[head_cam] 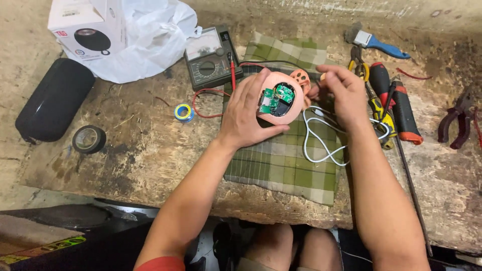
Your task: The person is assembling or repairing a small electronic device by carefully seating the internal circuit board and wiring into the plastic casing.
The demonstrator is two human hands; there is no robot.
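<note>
Worn, scuffed wooden bench. Landmark: green checked cloth, spread mid-bench and reaching its near edge. Touching the cloth's far-left corner: analog multimeter. Just left of the cloth: small solder spool. Further left: black tape roll, then black cylindrical speaker at the bench's left end. Far-left of the cloth: white plastic bag with a white box beside it. Right of the cloth: screwdrivers, then pliers. Far-right: blue-handled brush.
</note>
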